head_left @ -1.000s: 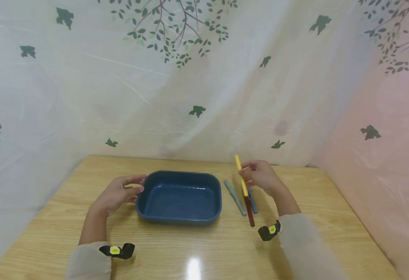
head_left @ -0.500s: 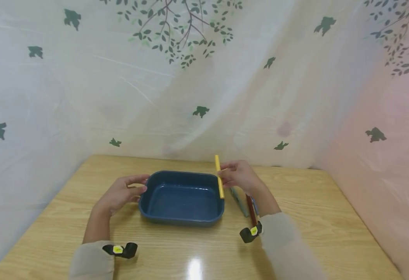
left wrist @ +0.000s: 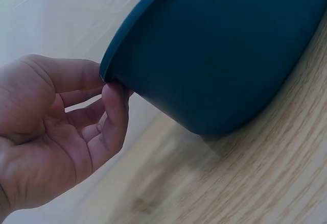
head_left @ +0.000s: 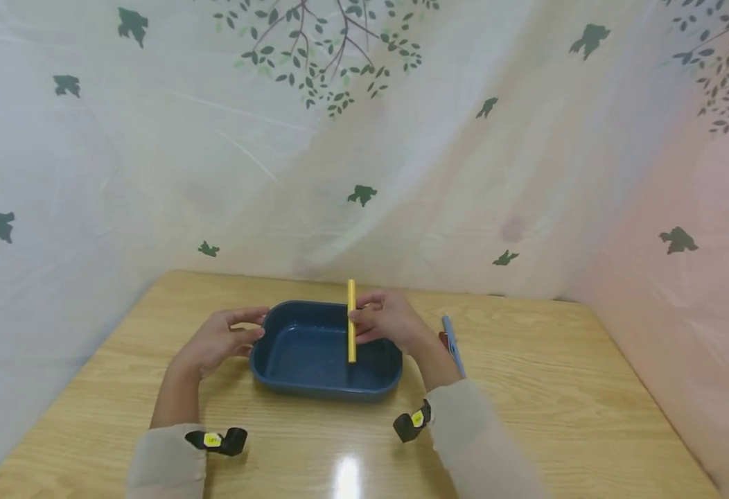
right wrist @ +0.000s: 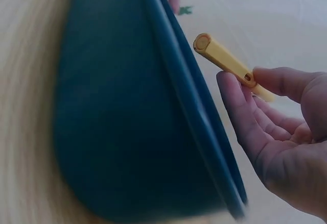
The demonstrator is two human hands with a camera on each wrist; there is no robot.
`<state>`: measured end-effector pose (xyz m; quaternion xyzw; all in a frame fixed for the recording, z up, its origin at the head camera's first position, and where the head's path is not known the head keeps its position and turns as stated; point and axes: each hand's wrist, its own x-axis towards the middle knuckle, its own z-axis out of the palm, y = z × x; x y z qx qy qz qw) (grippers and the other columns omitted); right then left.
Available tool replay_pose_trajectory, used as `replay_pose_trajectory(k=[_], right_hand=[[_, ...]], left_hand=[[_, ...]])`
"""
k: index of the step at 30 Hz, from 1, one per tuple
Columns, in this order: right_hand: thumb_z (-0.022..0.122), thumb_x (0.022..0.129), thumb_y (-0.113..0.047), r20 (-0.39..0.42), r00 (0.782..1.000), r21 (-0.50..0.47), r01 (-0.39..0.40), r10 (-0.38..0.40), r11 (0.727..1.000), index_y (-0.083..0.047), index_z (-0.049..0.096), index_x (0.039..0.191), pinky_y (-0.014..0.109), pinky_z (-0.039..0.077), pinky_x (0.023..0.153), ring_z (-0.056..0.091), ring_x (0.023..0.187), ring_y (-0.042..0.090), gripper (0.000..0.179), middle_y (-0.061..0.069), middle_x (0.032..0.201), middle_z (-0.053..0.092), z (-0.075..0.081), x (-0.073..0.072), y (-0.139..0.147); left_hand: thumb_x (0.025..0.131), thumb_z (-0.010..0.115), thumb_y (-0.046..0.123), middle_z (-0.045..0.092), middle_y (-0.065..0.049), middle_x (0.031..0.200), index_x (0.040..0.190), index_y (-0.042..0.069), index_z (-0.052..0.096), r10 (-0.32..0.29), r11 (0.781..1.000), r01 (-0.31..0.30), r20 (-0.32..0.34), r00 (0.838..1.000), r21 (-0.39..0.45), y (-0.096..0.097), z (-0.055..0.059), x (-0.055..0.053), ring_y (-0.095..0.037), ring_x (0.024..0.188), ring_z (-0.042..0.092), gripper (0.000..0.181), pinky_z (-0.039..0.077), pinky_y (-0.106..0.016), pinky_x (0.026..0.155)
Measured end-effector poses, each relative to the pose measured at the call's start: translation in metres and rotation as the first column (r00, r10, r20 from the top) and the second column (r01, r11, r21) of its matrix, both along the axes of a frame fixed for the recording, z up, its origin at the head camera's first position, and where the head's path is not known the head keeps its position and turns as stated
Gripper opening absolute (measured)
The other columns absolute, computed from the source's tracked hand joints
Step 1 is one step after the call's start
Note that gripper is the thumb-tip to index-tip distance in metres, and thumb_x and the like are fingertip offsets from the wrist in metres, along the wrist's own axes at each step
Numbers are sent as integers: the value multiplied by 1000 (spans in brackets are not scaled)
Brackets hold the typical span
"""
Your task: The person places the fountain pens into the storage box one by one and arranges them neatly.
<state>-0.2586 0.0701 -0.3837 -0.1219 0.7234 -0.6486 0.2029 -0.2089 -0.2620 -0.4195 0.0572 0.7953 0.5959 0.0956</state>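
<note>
A deep, dark blue rectangular tub stands on the table. At its left end my left hand holds the rim; the left wrist view shows thumb and fingers at the lip of the tub wall. My right hand pinches a slim yellow pen between thumb and fingers, over the right part of the tub. The pen stands nearly upright in the head view. Up close in the right wrist view, the yellow pen has a round end and a small dark hole near the thumb.
Right of the tub, partly behind my right forearm, lie a light blue pen with a clip and a dark red one. The wooden table meets a white patterned curtain at the back.
My right hand has carried the yellow pen left from above the other pens to over the tub. The green pen is now hidden. My left hand has stayed at the rim.
</note>
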Motion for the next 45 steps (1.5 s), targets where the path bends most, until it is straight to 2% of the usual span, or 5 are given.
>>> replay_pose_trajectory(k=[9,17,29,35,45], right_hand=[[67,97,-1,105,994,-45,-1,5,999,12,57,123,38,63,70,71,72,21,31,18,97,71,-7,8,-41],[69,96,-3,134,991,-17,-18,20,1000,9,57,121,38,63,68,71,72,22,31,19,96,71,-9,17,-67],[71,91,4,218,970,-13,111,-106,994,4,55,109,40,63,64,70,65,23,25,20,88,72,-25,21,-94],[73,88,7,249,952,53,172,-180,984,3,60,98,37,62,60,67,58,19,17,17,79,71,-25,23,-102],[73,86,11,263,941,137,182,-213,974,6,67,83,35,62,58,64,52,19,9,19,73,71,-27,23,-110]], left_hand=[[102,64,12,45,-24,153,151,0,47,6,1000,-6,10,1000,-9,1,1,2,-32,122,59,53,59,-34,86],[102,64,13,46,-24,151,151,1,48,12,1000,-12,13,1000,-14,2,2,2,-32,120,60,52,59,-36,86],[102,64,13,49,-26,147,150,-1,48,10,1000,-10,7,1000,1,0,0,0,-29,118,61,53,59,-36,86],[101,64,12,46,-26,151,150,-2,47,6,1000,-6,-1,1000,-3,-1,1,0,-29,119,61,53,59,-36,86],[102,64,12,45,-24,153,150,-2,48,2,1000,-2,0,1000,-12,0,1,-1,-33,123,59,53,59,-36,86]])
